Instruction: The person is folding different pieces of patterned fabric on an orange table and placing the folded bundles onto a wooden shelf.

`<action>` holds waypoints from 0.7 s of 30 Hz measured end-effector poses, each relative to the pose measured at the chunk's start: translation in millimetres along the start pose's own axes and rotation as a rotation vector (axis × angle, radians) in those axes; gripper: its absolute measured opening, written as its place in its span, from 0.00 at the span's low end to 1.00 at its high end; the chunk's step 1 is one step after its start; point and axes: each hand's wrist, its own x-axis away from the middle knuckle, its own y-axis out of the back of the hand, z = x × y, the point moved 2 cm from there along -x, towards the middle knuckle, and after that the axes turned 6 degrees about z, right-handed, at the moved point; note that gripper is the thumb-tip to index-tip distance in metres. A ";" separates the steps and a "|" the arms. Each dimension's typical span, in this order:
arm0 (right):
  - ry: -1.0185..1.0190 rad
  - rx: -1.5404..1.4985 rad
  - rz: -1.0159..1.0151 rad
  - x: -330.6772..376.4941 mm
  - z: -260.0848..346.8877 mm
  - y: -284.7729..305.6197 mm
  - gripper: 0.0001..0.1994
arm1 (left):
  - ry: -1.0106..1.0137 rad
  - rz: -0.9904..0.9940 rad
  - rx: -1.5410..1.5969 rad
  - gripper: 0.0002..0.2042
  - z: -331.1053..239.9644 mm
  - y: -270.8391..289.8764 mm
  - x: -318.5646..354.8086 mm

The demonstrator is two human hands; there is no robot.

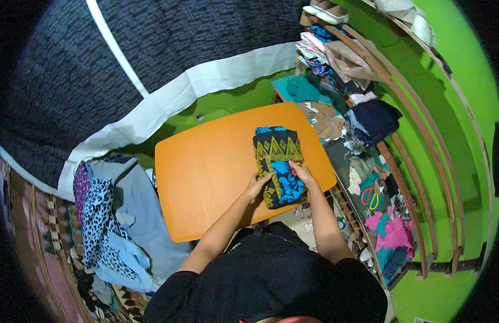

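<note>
Orange round-cornered counter (211, 172), folded black, blue and yellow patterned cloth (280, 168) near its edge, left hand (256, 187) and right hand (302, 174) kinda half-curled, gripping the cloth's sides, thumbs on top

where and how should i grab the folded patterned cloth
Probably best pinched by the long side edges of the folded patterned cloth, left hand from the left and right hand from the right, thumbs on top. It is a flat, folded rectangle, long sides running away from the person, so this should keep its layers together.

Bright light catches the green wall (469, 64) at right, while fisheye curves fade into black corners.
</note>
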 end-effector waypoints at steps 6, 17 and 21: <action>-0.152 -0.449 0.092 36.4 -39.8 -13.8 0.18 | 0.171 0.258 0.244 0.23 -12.3 -5.4 14.7; 0.367 -0.719 -0.044 105.2 43.6 150.9 0.17 | 0.103 0.647 0.140 0.21 -112.3 -165.5 -41.6; 0.630 -0.780 -0.252 115.1 51.7 238.1 0.17 | 0.125 0.689 -0.101 0.23 -149.0 -266.9 -83.5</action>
